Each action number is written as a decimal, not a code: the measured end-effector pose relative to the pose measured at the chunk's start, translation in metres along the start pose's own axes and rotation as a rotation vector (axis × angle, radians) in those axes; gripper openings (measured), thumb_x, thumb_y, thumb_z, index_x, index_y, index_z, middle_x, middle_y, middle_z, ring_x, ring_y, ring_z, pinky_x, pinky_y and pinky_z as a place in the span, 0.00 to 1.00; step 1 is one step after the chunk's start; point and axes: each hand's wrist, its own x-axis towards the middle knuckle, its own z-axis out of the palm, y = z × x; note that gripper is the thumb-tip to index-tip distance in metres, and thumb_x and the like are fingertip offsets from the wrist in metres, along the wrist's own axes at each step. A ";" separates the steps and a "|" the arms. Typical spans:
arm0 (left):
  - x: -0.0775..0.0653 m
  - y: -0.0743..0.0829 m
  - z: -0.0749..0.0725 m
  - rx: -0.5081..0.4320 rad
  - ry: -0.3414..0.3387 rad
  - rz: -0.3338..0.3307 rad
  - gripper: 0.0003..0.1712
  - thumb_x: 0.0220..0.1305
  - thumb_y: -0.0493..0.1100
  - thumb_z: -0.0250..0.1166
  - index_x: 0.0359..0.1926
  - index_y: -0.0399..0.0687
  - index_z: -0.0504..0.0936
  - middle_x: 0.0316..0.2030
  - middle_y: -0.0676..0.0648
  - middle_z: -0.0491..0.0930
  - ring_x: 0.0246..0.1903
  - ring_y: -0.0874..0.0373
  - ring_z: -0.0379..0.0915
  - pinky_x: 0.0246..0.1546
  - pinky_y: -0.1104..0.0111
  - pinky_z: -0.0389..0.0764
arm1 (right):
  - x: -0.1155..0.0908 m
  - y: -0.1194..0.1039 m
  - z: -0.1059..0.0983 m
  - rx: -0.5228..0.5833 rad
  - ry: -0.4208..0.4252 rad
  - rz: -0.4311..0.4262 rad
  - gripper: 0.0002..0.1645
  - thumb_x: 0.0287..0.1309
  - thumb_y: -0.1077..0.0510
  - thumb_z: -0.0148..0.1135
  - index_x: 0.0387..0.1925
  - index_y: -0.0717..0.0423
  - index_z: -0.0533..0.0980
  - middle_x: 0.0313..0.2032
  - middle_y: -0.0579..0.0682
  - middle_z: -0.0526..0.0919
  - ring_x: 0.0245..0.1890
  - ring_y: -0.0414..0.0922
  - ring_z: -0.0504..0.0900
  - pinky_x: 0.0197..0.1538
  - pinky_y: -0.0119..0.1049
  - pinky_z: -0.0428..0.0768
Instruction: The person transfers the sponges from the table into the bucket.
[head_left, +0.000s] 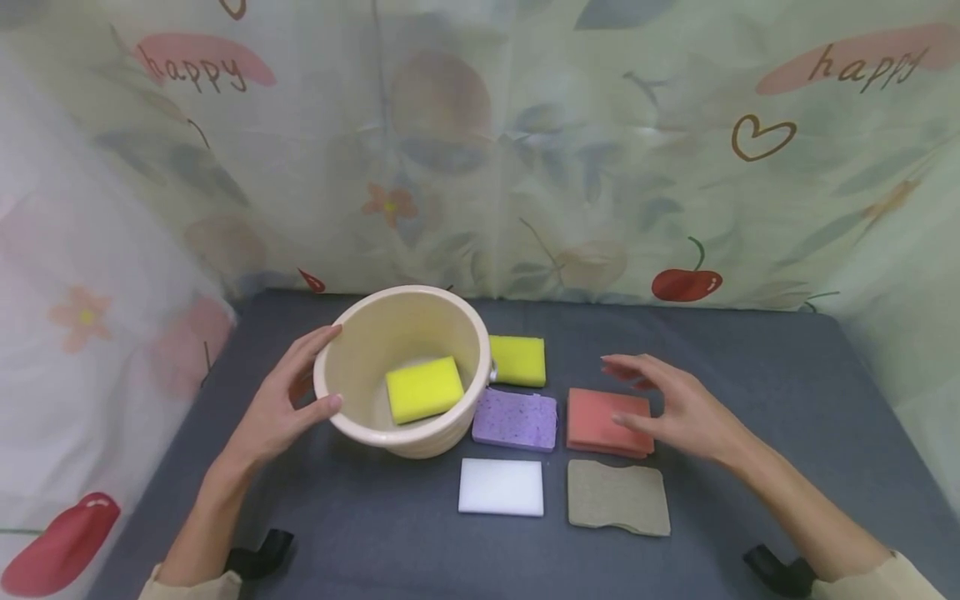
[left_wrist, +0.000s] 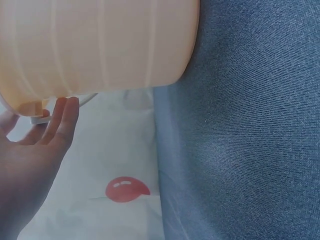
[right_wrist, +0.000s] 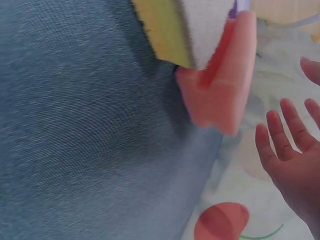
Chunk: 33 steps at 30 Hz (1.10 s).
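Observation:
My left hand holds the rim of a cream bucket at its left side, thumb and fingertips at the edge. In the left wrist view, its fingers touch the bucket's outer wall near the handle mount. A yellow sponge lies inside the bucket. My right hand is above the coral-red sponge, fingers extended and thumb over it. The right wrist view shows that hand holding nothing, apart from the grooved coral-red sponge.
Right of the bucket lie another yellow sponge and a purple sponge. Nearer the front are a white sponge and a grey-topped sponge with a yellow underside. Printed curtains surround the dark cloth-covered table.

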 end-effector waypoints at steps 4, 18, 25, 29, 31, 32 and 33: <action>0.000 0.000 0.000 0.004 -0.002 0.005 0.50 0.54 0.22 0.66 0.76 0.48 0.60 0.72 0.43 0.57 0.65 0.58 0.62 0.62 0.77 0.65 | -0.005 0.005 0.002 -0.016 -0.006 0.032 0.42 0.52 0.55 0.76 0.68 0.48 0.68 0.61 0.46 0.76 0.58 0.47 0.77 0.56 0.49 0.76; -0.002 -0.001 0.002 0.013 0.012 0.013 0.50 0.53 0.22 0.66 0.76 0.48 0.60 0.71 0.43 0.57 0.64 0.59 0.63 0.61 0.76 0.66 | -0.018 0.019 0.024 -0.059 -0.118 0.165 0.46 0.53 0.41 0.73 0.71 0.47 0.67 0.65 0.53 0.72 0.62 0.53 0.71 0.59 0.58 0.72; -0.004 -0.001 0.002 0.035 0.024 0.004 0.50 0.54 0.22 0.66 0.76 0.50 0.60 0.71 0.44 0.58 0.64 0.59 0.63 0.61 0.77 0.66 | -0.018 0.023 0.035 -0.068 -0.090 0.174 0.46 0.50 0.42 0.76 0.69 0.47 0.69 0.63 0.51 0.74 0.60 0.51 0.72 0.59 0.55 0.72; -0.004 -0.002 0.002 0.030 0.030 0.001 0.50 0.54 0.22 0.67 0.76 0.50 0.61 0.71 0.44 0.58 0.64 0.59 0.63 0.61 0.77 0.66 | -0.017 0.024 0.038 -0.059 -0.086 0.209 0.47 0.50 0.38 0.74 0.69 0.47 0.69 0.63 0.51 0.74 0.60 0.52 0.72 0.60 0.56 0.72; -0.004 -0.002 0.003 0.024 0.030 0.003 0.50 0.53 0.22 0.66 0.76 0.50 0.61 0.71 0.44 0.58 0.64 0.59 0.62 0.61 0.78 0.65 | -0.017 0.025 0.039 -0.057 -0.075 0.213 0.48 0.50 0.37 0.74 0.69 0.48 0.69 0.63 0.52 0.74 0.60 0.52 0.72 0.60 0.56 0.71; -0.003 -0.002 0.003 0.021 0.029 0.006 0.50 0.53 0.22 0.66 0.76 0.50 0.61 0.71 0.43 0.58 0.64 0.59 0.62 0.61 0.78 0.65 | -0.017 0.025 0.040 -0.060 -0.071 0.215 0.48 0.50 0.37 0.74 0.69 0.48 0.69 0.63 0.52 0.74 0.60 0.52 0.72 0.59 0.56 0.71; -0.003 -0.002 0.003 0.021 0.029 0.007 0.50 0.53 0.22 0.66 0.76 0.49 0.61 0.71 0.43 0.58 0.65 0.60 0.62 0.61 0.78 0.65 | -0.017 0.026 0.041 -0.065 -0.067 0.219 0.48 0.50 0.36 0.73 0.70 0.48 0.69 0.62 0.53 0.74 0.60 0.52 0.72 0.59 0.56 0.71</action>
